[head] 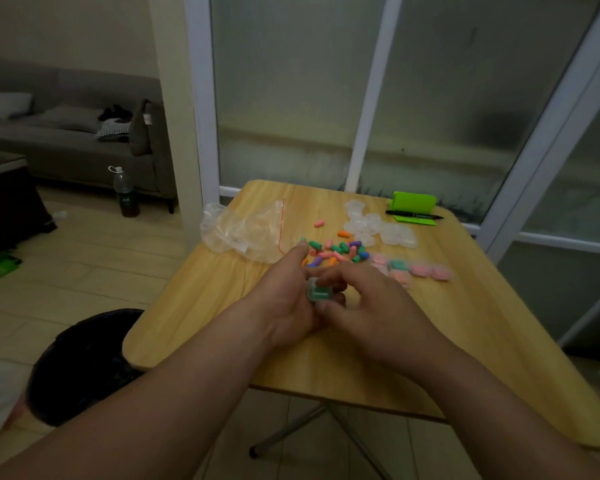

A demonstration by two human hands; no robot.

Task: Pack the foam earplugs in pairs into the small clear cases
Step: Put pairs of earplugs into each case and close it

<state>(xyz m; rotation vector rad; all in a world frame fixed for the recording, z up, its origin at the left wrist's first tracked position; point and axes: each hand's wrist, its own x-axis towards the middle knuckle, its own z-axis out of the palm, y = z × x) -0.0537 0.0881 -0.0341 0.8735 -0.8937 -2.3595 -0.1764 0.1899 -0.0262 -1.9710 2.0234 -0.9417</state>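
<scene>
Fingers (342,271) of both hands curl tight round one clear case (320,289), pinching it between them. Left hand (288,303) grips it from the side, index finger stretched forward. Right hand (371,306) pinches it from above and below. Green earplugs (317,293) show inside the case, held just over the worktop (205,306) near its middle. Both forearms reach in from the near edge. Loose earplugs (336,251) lie just beyond, filled cases (416,270) to the right.
</scene>
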